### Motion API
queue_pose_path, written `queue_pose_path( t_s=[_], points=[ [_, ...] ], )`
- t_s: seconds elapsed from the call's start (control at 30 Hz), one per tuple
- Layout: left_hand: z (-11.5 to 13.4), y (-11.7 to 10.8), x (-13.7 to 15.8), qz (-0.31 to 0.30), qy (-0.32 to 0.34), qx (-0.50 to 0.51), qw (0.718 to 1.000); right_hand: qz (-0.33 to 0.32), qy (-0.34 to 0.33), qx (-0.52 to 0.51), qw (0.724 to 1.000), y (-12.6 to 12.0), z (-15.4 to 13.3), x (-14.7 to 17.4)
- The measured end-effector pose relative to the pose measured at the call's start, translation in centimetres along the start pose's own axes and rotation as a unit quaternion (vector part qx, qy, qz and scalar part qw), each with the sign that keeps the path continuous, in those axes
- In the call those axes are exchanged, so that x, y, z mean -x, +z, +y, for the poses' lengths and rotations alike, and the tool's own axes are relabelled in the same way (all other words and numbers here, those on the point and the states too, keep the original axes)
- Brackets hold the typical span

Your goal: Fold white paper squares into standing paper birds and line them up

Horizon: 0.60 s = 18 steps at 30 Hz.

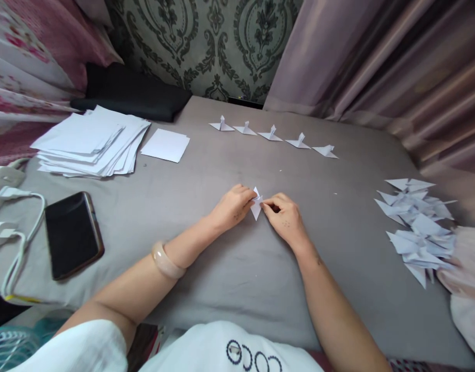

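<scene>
A small folded white paper crane [255,211] is held between my two hands over the middle of the grey-covered table. My left hand [236,206] pinches its upper left side, with the fingers hiding part of the folds. On the right edge, the thumb and forefinger of my right hand [284,216] are closed on the same piece. Farther back, several similar folded cranes stand in a slanting row, one of them a white crane [272,134] near the row's middle.
At the right lies a heap of folded paper cranes [419,227]. To the left are a stack of white paper sheets [82,139], a smaller paper pile [165,145], a phone [72,235] and white charging cables [18,258]. Behind the stack rests a black cloth-like item [137,93].
</scene>
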<state>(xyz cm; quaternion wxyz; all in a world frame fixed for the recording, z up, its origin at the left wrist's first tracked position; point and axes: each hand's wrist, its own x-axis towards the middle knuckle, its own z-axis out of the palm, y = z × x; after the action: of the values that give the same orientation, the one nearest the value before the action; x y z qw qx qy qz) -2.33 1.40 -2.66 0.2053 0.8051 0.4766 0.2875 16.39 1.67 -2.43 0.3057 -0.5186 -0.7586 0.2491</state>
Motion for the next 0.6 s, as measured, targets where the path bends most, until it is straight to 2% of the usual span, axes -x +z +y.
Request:
queue_pose_path(
  t_s=[0.1, 0.2, 0.43, 0.6],
  points=[
    [0.25, -0.43, 0.11, -0.034, 0.064, -0.043, 0.996, -0.003, -0.006, 0.006, 1.000, 0.04, -0.05, 0.08],
    [0.50, -0.64, 0.05, -0.045, 0.079, -0.054, 0.994, -0.008, -0.009, 0.006, 1.000, -0.03, -0.11, 0.10],
    [0.58, -0.16, -0.49, 0.005, -0.056, 0.037, 0.998, -0.022, -0.016, 0.020, 0.999, -0.32, -0.13, 0.12],
    [0.70, -0.32, -0.15, 0.020, -0.075, 0.075, 0.994, 0.008, 0.037, -0.068, 0.997, -0.30, 0.52, 0.13]
  ],
)
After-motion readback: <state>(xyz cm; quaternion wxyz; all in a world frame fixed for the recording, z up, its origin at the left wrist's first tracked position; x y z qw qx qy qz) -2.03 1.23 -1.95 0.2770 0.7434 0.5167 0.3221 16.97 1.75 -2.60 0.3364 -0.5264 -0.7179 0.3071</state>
